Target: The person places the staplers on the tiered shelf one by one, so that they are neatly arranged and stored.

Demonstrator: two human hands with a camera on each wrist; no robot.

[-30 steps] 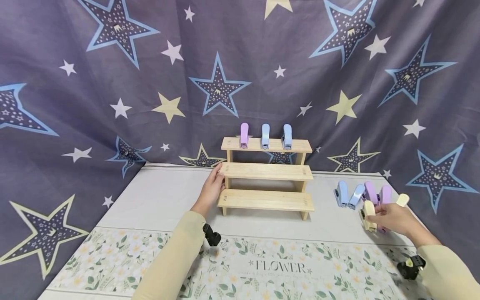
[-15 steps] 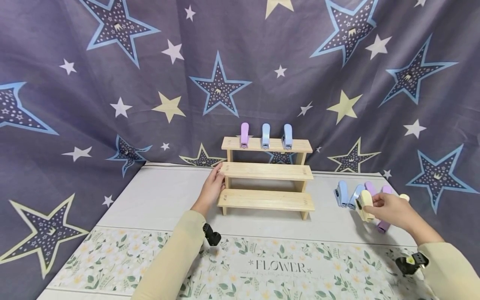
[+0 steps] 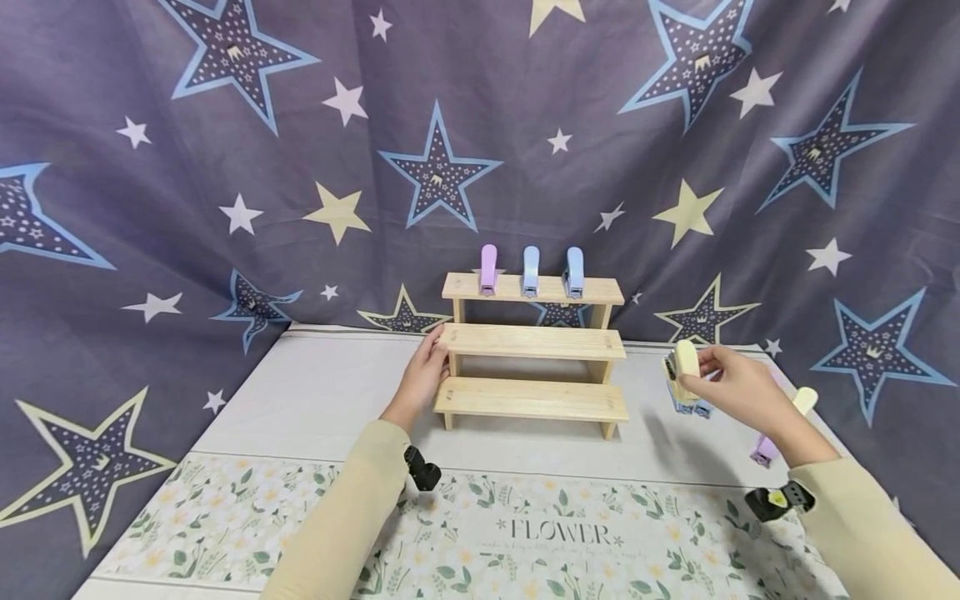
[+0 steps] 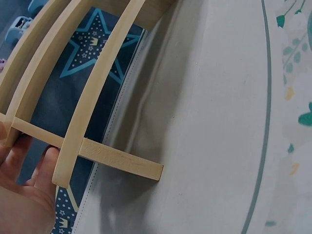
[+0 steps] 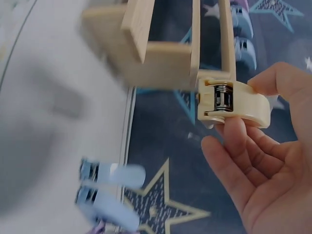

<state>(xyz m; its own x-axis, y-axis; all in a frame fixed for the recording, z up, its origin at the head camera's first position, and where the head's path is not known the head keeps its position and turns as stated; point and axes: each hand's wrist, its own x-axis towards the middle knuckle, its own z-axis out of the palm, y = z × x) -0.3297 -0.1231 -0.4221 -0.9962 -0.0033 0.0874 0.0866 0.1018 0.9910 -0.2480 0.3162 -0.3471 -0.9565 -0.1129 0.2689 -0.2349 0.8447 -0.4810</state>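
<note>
While the left hand (image 3: 423, 372) held the left side of the wooden stand (image 3: 531, 342), the right hand (image 3: 741, 392) pinched a cream stapler (image 3: 686, 360) between thumb and fingers, up off the white table (image 3: 322, 392). The stapler was to the right of the stand, not touching it, and far from the left hand. Its long side pointed much like the three staplers (image 3: 531, 268) on the top shelf (image 3: 602, 292).

White floral-banded tabletop (image 3: 330, 375): three-tiered pale-wood shelf (image 3: 531, 398), two blue staplers (image 5: 111, 209), purple stapler (image 3: 764, 451), cream stapler (image 3: 806, 401)
Top tier (image 3: 602, 290): lilac stapler (image 3: 488, 268), light-blue pair (image 3: 531, 268)
</note>
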